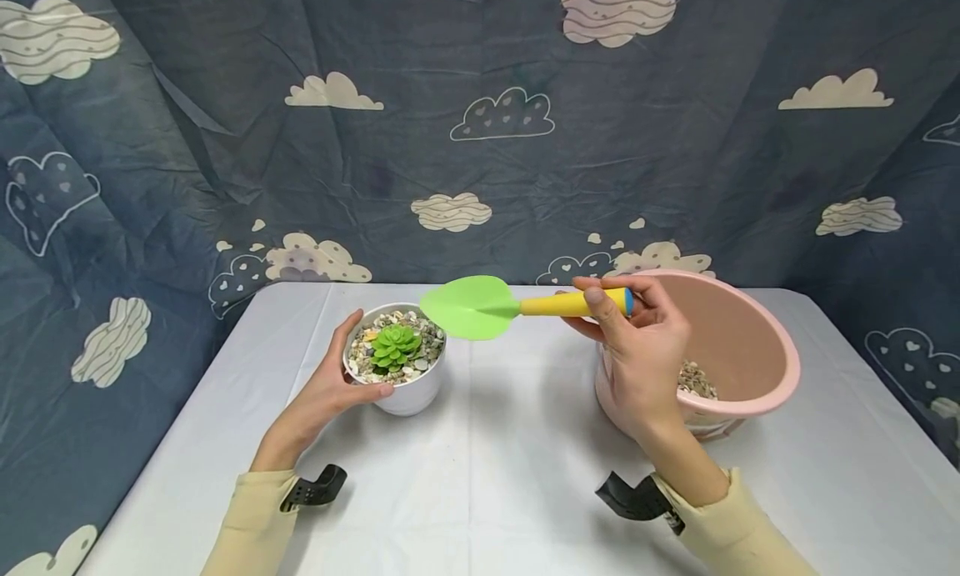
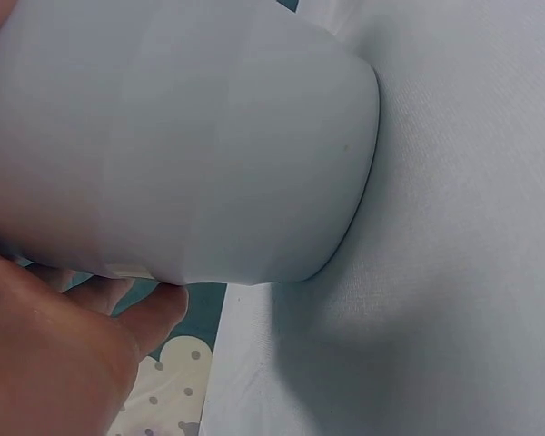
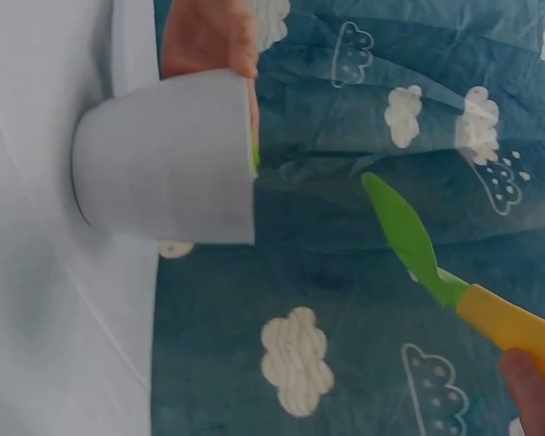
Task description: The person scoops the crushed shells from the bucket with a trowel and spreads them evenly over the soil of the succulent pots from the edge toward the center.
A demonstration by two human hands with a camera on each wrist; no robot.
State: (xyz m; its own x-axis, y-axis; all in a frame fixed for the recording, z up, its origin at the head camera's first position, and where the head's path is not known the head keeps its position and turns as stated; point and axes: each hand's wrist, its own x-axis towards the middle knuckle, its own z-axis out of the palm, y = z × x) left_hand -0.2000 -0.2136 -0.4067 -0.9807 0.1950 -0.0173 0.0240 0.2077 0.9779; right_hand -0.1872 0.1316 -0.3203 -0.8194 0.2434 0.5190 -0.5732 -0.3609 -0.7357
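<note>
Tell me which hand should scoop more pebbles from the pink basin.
Right. The right hand already holds the green shovel beside the pink basin; the left hand grips the white pot.

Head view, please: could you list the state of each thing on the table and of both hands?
White pot: upright on the table, filled with pebbles around a green succulent.
Left hand: curled round the pot's side.
Toy shovel: held level in the air, green blade empty, over the pot's right rim.
Right hand: grips the shovel's yellow handle.
Pink bucket: tilted, open, a few pebbles inside.
</note>
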